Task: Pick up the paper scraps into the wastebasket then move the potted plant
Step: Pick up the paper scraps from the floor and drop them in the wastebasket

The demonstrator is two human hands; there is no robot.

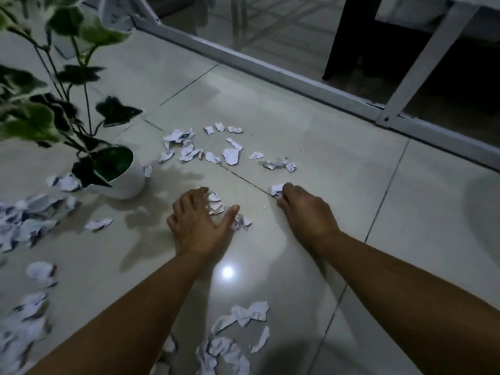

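Note:
Torn white paper scraps lie all over the pale tiled floor. My left hand [198, 221] rests palm down in the middle, fingers spread and curled around a small cluster of scraps [216, 204]. My right hand [303, 209] is a little to the right, its fingers closed on one scrap [277, 190]. A potted plant with green and white leaves stands in a white pot [127, 182] at the left, just beyond my left hand. More scraps [230, 155] lie farther out. No wastebasket shows clearly.
A white metal door frame [270, 69] with glass runs diagonally across the back right. Piles of scraps lie at the left edge [24, 220] and near my forearms [243, 318]. Plant leaves [29, 115] overhang the upper left. A dark furniture leg [349, 36] stands behind the glass.

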